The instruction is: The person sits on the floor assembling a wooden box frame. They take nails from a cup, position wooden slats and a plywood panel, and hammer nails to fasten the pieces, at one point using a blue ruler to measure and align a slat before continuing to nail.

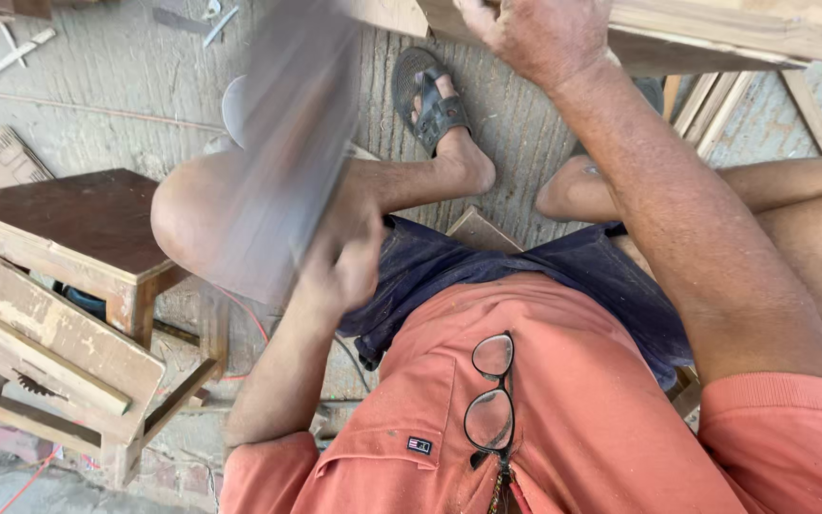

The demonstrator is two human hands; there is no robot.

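My left hand [342, 262] is shut on a flat dark wooden board [283, 143], which is blurred with motion and rises from the hand toward the top of the view, over my left knee. My right hand [535, 33] rests palm down on a pale wooden workpiece [715, 38] at the top right, fingers spread over its near edge. I sit with bare legs apart, a dark sandal [430, 100] on my left foot on the concrete floor. A pair of glasses [492, 395] hangs from the neck of my orange shirt.
A small brown wooden stool [59, 238] with rough pale rails stands at the left, close to my left knee. Wooden slats [715, 105] lie under the workpiece at top right. Scraps, a thin red wire and sticks lie on the floor at top left.
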